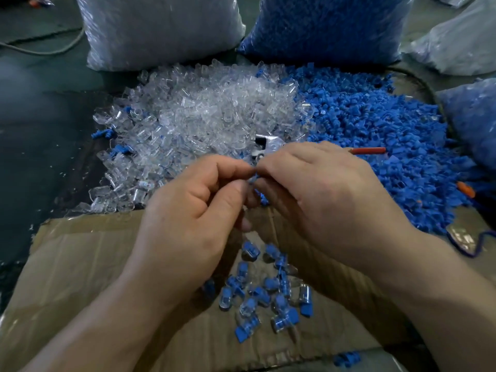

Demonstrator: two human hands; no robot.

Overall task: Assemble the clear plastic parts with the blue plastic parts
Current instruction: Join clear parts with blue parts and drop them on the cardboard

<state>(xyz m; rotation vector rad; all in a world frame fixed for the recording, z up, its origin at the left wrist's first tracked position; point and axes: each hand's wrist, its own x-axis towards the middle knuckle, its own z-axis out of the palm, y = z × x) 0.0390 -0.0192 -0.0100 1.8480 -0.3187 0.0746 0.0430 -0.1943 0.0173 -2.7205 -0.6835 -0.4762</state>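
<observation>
Fingers (230, 167) — left hand (193, 210), right hand (322, 189) — pinch small blue part (253, 181).

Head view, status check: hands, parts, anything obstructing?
Left hand and right hand both pinching one small blue plastic part. Assembled blue-and-clear pieces below on cardboard. Nothing blocking.

The heap of small clear plastic caps (204, 114) is colourless, the heap of plastic plugs (375, 130) blue, the flat cardboard sheet (80, 264) brown.

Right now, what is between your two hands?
In the head view, a small blue plastic part sits between the left hand and the right hand, pinched by both hands' fingertips. Fingers hide most of it.
</observation>
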